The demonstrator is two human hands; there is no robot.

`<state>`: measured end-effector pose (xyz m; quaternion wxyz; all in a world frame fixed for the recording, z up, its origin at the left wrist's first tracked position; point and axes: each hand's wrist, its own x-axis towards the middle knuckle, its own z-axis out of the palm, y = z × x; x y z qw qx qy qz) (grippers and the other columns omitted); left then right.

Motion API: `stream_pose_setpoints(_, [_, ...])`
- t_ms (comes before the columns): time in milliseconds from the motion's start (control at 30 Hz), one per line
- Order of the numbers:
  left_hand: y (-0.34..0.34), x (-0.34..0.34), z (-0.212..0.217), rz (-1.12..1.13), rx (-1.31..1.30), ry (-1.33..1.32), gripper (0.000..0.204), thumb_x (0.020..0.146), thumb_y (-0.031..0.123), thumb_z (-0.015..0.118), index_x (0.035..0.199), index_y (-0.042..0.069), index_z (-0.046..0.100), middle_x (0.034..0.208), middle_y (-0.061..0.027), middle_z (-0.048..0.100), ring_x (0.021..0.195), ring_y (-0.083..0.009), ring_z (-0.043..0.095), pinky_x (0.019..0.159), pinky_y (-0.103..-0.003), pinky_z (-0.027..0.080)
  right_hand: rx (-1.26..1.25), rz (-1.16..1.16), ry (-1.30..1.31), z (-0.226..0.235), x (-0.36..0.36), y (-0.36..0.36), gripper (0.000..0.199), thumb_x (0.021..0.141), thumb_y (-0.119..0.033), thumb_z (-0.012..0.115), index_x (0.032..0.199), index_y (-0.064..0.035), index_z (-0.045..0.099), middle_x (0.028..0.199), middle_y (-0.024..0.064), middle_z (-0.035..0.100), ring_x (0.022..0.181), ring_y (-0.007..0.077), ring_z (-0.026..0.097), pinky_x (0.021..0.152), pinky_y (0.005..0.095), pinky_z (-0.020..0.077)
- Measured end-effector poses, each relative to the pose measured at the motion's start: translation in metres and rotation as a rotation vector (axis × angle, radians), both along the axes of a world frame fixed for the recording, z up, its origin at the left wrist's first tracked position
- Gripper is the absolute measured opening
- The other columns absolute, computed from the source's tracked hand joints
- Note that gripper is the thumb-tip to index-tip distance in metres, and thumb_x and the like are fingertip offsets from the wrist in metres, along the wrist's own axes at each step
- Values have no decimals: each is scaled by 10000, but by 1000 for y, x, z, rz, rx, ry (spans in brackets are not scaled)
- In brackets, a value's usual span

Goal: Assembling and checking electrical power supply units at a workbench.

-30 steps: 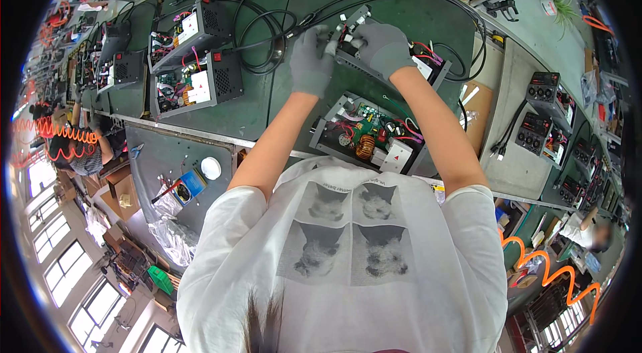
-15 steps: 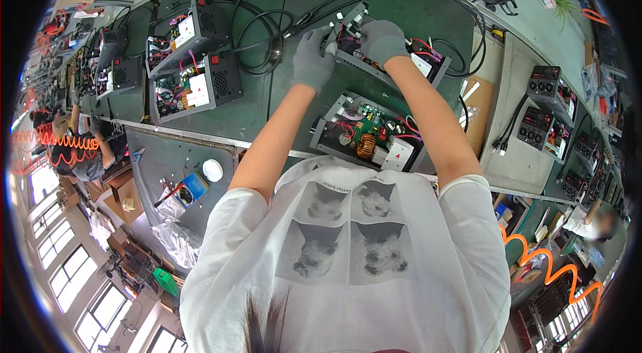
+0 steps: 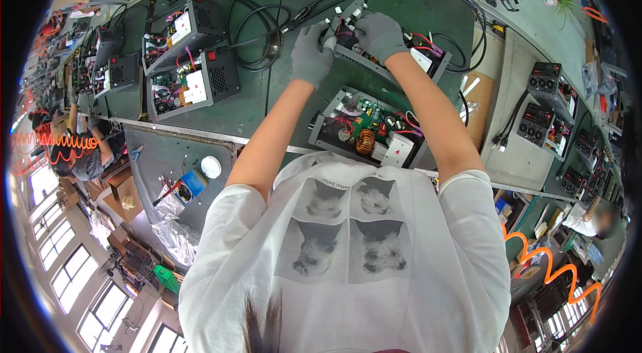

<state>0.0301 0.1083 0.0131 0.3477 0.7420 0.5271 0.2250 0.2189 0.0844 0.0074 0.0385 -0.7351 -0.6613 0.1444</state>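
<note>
Two knit-gloved hands (image 3: 348, 45) on boxy metal chassis (image 3: 391, 59)

The right hand (image 3: 380, 33) sits a little higher on the open metal box (image 3: 394, 52) than a second ago, closer to the left hand (image 3: 311, 55). Both gloved hands now meet at the box's far end, by the small grey part (image 3: 353, 11) with wires. The left hand stays curled around the black cable (image 3: 267, 32) end. The whole view also tips a bit, since the head moves.
</note>
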Motion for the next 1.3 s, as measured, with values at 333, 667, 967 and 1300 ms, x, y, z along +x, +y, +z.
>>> stream_pose_setpoints(333, [3, -1, -1, -35, 37, 10, 370, 848, 216, 686, 1193, 100, 615, 1151, -141, 606, 1058, -368, 597, 878, -451, 499, 35, 40, -28, -14, -4, 10, 181, 845, -244, 590, 907, -152, 733, 978, 84, 683, 1004, 285, 638, 860, 428, 531])
stream_pose_setpoints(667, [16, -11, -6, -137, -71, -83, 449, 809, 233, 732, 1225, 112, 614, 1114, -131, 605, 985, -317, 622, 855, -409, 510, -86, -150, 249, 12, 1, 10, 219, 794, -287, 639, 904, -120, 726, 953, 103, 682, 975, 299, 648, 863, 427, 522])
stream_pose_setpoints(967, [18, 14, 9, -108, 42, 138, 584, 762, 273, 713, 1328, 229, 580, 1251, -119, 560, 1133, -332, 538, 968, -413, 467, -27, -306, 80, 11, 0, 7, 332, 829, -396, 655, 1033, -137, 694, 1108, 102, 633, 1089, 288, 600, 910, 432, 491])
stream_pose_setpoints(1300, [12, 32, 4, -113, 333, 222, 356, 700, 307, 771, 1045, 234, 725, 1216, -21, 585, 1176, -340, 458, 965, -486, 396, -40, -296, 250, 18, 7, 8, 258, 839, -323, 600, 1010, -142, 667, 1037, 98, 699, 926, 313, 669, 825, 429, 517])
